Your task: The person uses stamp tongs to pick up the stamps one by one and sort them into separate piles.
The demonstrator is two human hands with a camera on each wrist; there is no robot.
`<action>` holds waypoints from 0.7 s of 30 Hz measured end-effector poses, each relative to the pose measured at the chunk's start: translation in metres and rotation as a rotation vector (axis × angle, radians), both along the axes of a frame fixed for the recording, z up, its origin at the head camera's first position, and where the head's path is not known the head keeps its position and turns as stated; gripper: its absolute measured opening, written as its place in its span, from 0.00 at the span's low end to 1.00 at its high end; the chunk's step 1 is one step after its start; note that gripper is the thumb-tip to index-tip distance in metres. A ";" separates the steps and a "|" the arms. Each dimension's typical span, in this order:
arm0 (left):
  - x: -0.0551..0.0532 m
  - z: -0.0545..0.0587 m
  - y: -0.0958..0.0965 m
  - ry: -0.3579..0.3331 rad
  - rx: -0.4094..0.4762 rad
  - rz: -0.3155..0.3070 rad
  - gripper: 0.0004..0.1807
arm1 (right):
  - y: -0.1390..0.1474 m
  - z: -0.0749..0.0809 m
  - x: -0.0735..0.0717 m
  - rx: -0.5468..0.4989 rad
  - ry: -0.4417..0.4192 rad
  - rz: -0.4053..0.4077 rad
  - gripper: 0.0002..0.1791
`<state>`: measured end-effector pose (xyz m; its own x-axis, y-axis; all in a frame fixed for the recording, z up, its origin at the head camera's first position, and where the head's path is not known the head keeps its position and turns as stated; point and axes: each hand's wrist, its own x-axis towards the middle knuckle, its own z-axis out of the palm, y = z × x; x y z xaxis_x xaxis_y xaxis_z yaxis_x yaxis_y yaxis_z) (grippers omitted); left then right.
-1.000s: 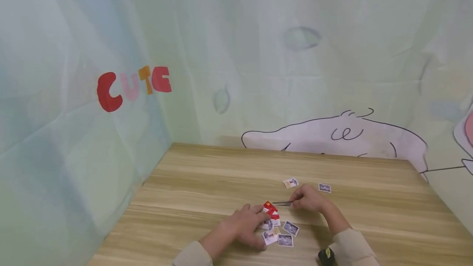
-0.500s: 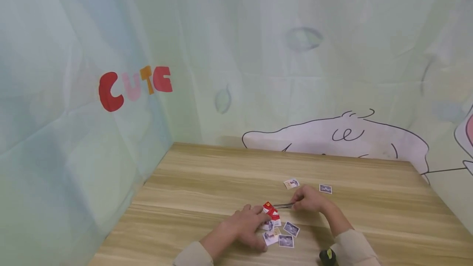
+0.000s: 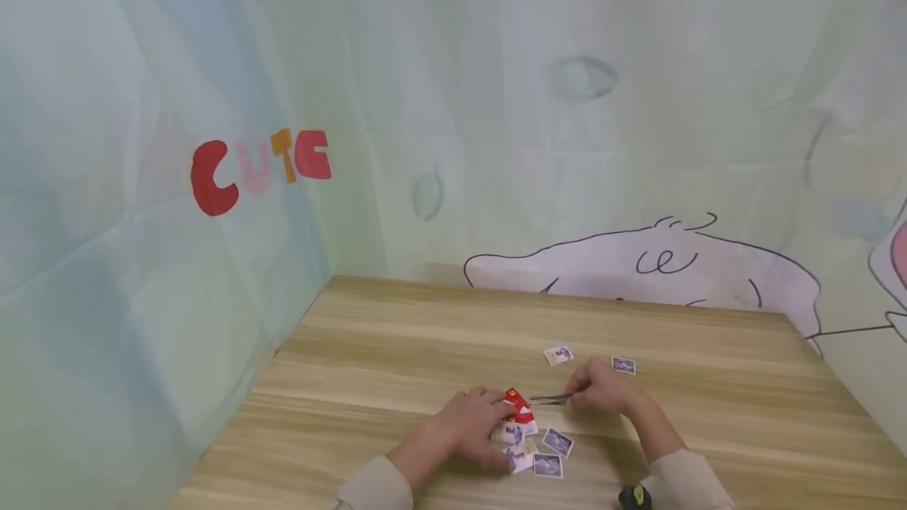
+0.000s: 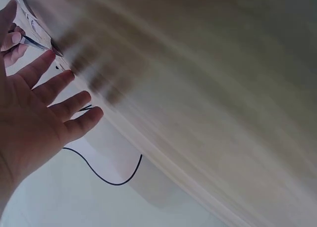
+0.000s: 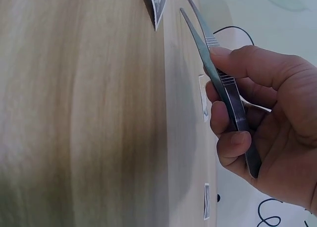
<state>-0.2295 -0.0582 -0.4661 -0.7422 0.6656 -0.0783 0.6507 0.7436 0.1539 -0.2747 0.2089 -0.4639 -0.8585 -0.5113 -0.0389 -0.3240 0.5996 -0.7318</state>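
My left hand (image 3: 468,427) lies over the left edge of a small fanned cluster of stamp-like picture slips, fingers spread and fairly straight. Red slips (image 3: 523,409) poke out by its fingertips; a pale slip (image 3: 522,456) shows by the thumb. My right hand (image 3: 602,388) grips metal tweezers (image 5: 220,81) between thumb and fingers. In the right wrist view the two tips stand apart with nothing between them. In the head view the tips point left, just right of the red slips. Two grey picture slips, one upper (image 3: 557,441) and one lower (image 3: 548,465), lie right of the cluster.
Farther back on the wooden table (image 3: 397,329) lie a pale slip (image 3: 558,354) and a grey slip (image 3: 623,365). A black object (image 3: 634,497) with a yellow mark sits beside the right sleeve. Printed cloth walls border the table's left and far edges.
The tweezers have drawn back slightly to the right, their tips now off the red slips they reached earlier. My left hand has barely shifted.
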 end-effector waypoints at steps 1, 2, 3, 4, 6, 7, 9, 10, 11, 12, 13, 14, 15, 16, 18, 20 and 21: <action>0.000 0.000 0.000 -0.013 0.002 0.010 0.42 | 0.000 -0.001 0.000 0.000 0.003 0.002 0.05; 0.001 0.001 0.000 -0.026 0.004 0.019 0.42 | 0.000 -0.001 0.000 0.001 0.005 0.003 0.05; 0.001 0.001 0.000 -0.034 0.007 0.026 0.42 | -0.001 -0.002 0.000 0.003 0.009 0.003 0.05; 0.001 0.001 0.000 -0.039 0.009 0.033 0.42 | -0.001 -0.002 0.000 0.008 0.012 0.001 0.05; 0.002 0.002 0.000 -0.040 0.012 0.037 0.43 | -0.002 -0.003 -0.001 0.018 0.022 -0.001 0.05; 0.001 0.002 0.000 -0.038 0.008 0.040 0.43 | -0.003 -0.003 -0.001 0.022 0.022 -0.005 0.05; 0.001 0.002 0.000 -0.031 0.002 0.039 0.44 | -0.004 -0.003 -0.002 0.028 0.016 -0.014 0.05; 0.001 0.001 0.000 -0.035 0.000 0.038 0.44 | -0.005 -0.003 -0.002 0.027 0.015 -0.017 0.04; 0.001 0.001 0.000 -0.043 0.000 0.038 0.44 | -0.005 -0.003 -0.002 0.027 0.013 -0.020 0.04; 0.000 0.000 0.000 -0.053 0.001 0.039 0.44 | -0.006 -0.003 -0.002 0.024 0.009 -0.022 0.04; 0.000 -0.001 0.000 -0.062 0.002 0.040 0.44 | -0.006 -0.003 -0.002 0.021 0.007 -0.024 0.04; 0.001 -0.001 0.000 -0.069 0.004 0.039 0.44 | -0.007 -0.003 -0.002 0.019 0.008 -0.025 0.04; 0.001 -0.001 0.000 -0.079 0.007 0.041 0.45 | -0.007 -0.003 -0.002 0.018 0.010 -0.024 0.03; 0.001 -0.002 0.000 -0.086 0.010 0.043 0.45 | -0.007 -0.003 -0.001 0.016 0.011 -0.024 0.03; 0.002 -0.002 0.000 -0.084 0.010 0.045 0.46 | -0.007 -0.002 -0.001 0.013 0.012 -0.022 0.04; 0.004 -0.002 0.000 -0.077 0.007 0.046 0.46 | -0.007 -0.002 -0.001 0.011 0.013 -0.020 0.04; 0.005 -0.002 0.000 -0.072 0.004 0.047 0.46 | -0.007 -0.001 -0.001 0.012 0.013 -0.018 0.04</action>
<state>-0.2248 -0.0582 -0.4679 -0.7650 0.6307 -0.1300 0.6024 0.7723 0.2017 -0.2756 0.2015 -0.4652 -0.8681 -0.4952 -0.0334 -0.3225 0.6138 -0.7206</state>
